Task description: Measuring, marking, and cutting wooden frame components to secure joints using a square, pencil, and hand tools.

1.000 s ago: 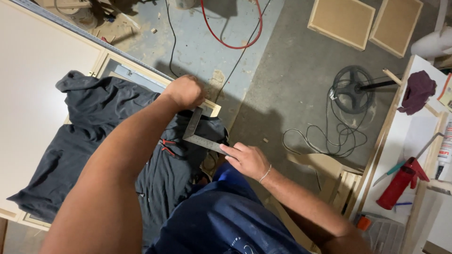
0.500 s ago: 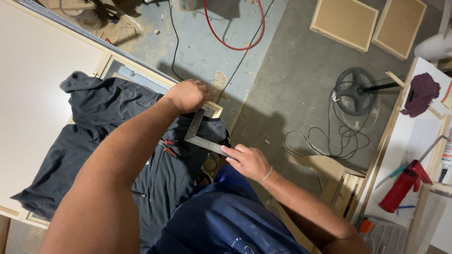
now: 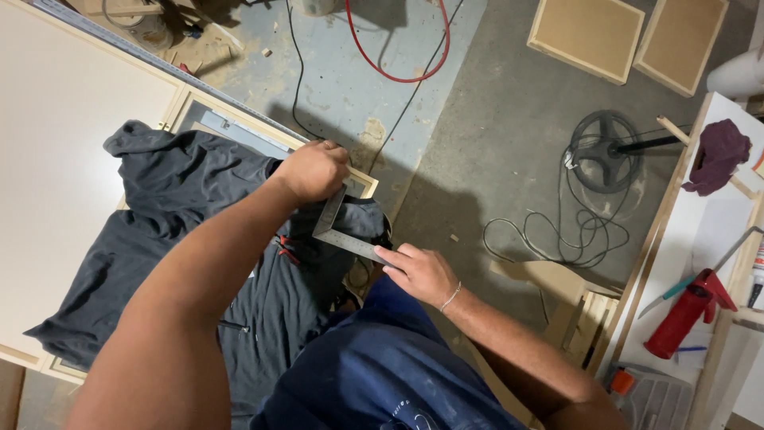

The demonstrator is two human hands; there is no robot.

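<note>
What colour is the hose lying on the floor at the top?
The hose is red, looping over the floor; the head view shows it best.
</note>
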